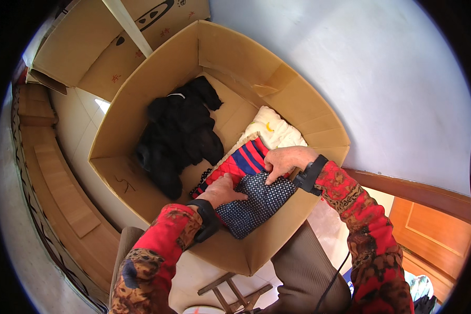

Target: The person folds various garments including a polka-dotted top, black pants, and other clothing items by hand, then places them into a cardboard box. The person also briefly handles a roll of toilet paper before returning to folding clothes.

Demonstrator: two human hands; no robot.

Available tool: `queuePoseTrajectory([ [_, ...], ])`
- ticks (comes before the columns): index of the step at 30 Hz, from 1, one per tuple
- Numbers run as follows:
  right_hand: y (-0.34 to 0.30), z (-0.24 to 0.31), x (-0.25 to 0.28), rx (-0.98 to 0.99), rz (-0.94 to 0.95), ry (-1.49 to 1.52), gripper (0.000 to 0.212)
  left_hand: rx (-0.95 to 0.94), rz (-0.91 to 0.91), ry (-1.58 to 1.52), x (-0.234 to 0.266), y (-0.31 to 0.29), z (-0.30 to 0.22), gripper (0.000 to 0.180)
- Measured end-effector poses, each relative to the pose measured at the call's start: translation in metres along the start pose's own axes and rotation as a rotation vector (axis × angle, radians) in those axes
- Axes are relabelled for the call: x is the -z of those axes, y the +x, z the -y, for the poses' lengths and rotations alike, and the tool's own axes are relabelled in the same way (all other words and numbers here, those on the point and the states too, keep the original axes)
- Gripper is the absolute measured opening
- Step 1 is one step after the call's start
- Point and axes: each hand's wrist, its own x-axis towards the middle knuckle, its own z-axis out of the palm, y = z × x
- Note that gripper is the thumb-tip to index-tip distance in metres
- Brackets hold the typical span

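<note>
- Nearest us, dark dotted cloth (259, 205) lies in the cardboard box (298, 94), near right.
- Our left hand (222, 192) and, farther right, our right hand (287, 159) touch it, thumbs apart from bent fingers; whether either grip pinches fabric, we cannot tell.
- Placed at both sides, they probably steady it against the striped cloth (242, 161).
- Farther, cream padded cloth (277, 133) lies right, black clothing (180, 131) left, perhaps kept separate.

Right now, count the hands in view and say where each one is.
2: the left hand at the upper left of the dotted cloth, the right hand at its upper right, beside the striped fabric. No other hand shows.
</note>
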Motion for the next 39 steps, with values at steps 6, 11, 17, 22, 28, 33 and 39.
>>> queuePoseTrajectory([
  [6,-0.043,-0.006,0.018,0.105,-0.198,-0.012,0.045,-0.126,0.019,-0.124,-0.028,0.027,0.002,0.105],
  [11,-0.094,-0.018,-0.001,0.123,-0.724,0.245,0.026,-0.303,0.099,-0.337,-0.031,0.028,0.009,0.087],
  [17,-0.105,-0.025,-0.045,0.053,-1.362,-0.038,0.013,-0.342,0.123,-0.507,-0.042,0.033,0.007,0.081],
  [22,-0.092,-0.023,-0.049,0.113,-1.528,0.118,0.010,-0.267,0.194,-0.517,-0.040,0.028,-0.006,0.069],
  [28,-0.092,-0.023,-0.050,0.097,-1.555,0.170,0.010,-0.375,0.025,-0.161,0.001,0.019,-0.006,0.066],
  [33,-0.092,-0.024,-0.050,0.112,-1.583,0.176,0.011,-0.217,-0.829,0.485,0.092,0.032,0.023,0.073],
  [39,-0.094,-0.024,-0.048,0.086,-1.560,0.143,0.011,0.215,-0.737,0.675,0.142,0.063,0.054,0.103],
])
